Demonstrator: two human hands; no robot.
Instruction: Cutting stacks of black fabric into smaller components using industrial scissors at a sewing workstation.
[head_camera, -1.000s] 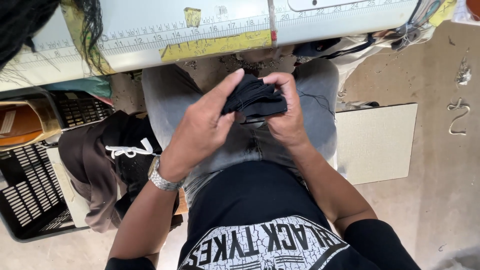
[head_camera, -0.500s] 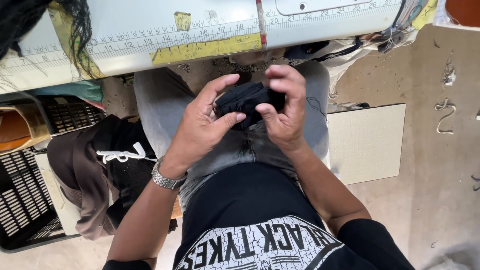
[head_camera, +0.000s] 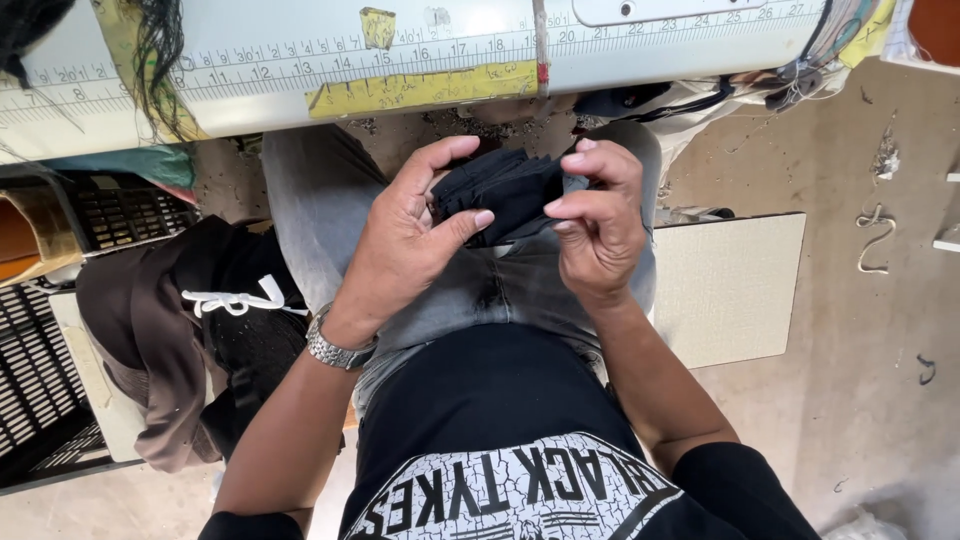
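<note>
Your left hand (head_camera: 400, 240) and right hand (head_camera: 597, 225) both pinch a small stack of folded black fabric pieces (head_camera: 505, 190), fingers closed on it from either side, held above your lap in grey jeans (head_camera: 320, 200) and just below the near edge of the white worktable (head_camera: 300, 70) with its ruler strip and yellow tape. To your left, a heap of dark and brown clothes (head_camera: 190, 330) crowds a black crate (head_camera: 40, 340) close by your thigh. To your right lies a beige panel (head_camera: 730, 290), with bare concrete floor (head_camera: 880, 330) beyond it.
</note>
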